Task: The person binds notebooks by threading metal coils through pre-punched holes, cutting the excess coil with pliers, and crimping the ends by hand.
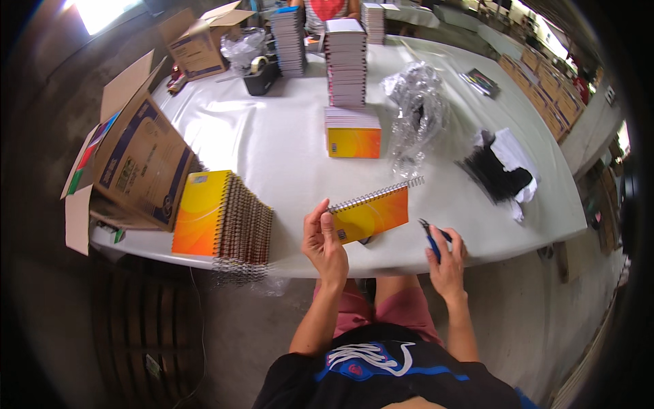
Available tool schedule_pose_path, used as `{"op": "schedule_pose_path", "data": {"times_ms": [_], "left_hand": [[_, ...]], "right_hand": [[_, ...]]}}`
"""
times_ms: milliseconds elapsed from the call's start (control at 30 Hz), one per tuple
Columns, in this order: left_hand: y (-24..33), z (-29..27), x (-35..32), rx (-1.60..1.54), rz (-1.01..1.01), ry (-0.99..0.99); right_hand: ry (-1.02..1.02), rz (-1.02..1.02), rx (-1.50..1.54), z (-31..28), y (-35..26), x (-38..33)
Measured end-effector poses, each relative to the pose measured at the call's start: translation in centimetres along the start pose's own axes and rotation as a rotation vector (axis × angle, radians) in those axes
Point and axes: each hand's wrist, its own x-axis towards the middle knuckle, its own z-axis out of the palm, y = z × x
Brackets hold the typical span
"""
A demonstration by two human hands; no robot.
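Note:
My left hand (325,245) grips a small yellow-orange notebook (376,215) by its left end, thumb on the cover. A metal spiral (381,193) runs along the notebook's upper edge, and its loose end sticks out past the right corner. In my right hand (447,267) are blue-handled pliers (434,244), jaws pointing up toward the notebook but apart from it. To the left, a row of spiral-bound notebooks (201,215) with the same cover stands packed together at the table's near edge. Farther ahead sits a stack of similar notebooks (353,142), with no spiral visible.
The white-covered table (286,146) also bears an open carton (139,160), a tape dispenser (261,76), tall book stacks (345,65), crumpled clear plastic (417,109) and a heap of black bristly-looking material (497,170) on white paper. Someone (327,10) is across the table.

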Motion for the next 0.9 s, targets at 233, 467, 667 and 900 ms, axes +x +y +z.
{"op": "schedule_pose_path", "data": {"times_ms": [233,467,667,900], "left_hand": [[4.7,0.3,-0.8,-0.215,0.138,-0.027],[12.9,-2.8,-0.9,0.049,0.638,-0.006],[16.2,-10.2,3.3,0.446,0.881,0.522],[11.6,-14.6,9.1,0.465,0.407,0.315]], "right_hand": [[-0.072,0.002,0.278,0.0,-2.4,2.9],[-0.072,-0.042,1.562,-1.7,-13.3,9.3],[-0.493,-0.071,1.710,-1.5,-24.7,17.9],[-0.505,-0.539,0.644,5.2,-29.7,21.6]]}}
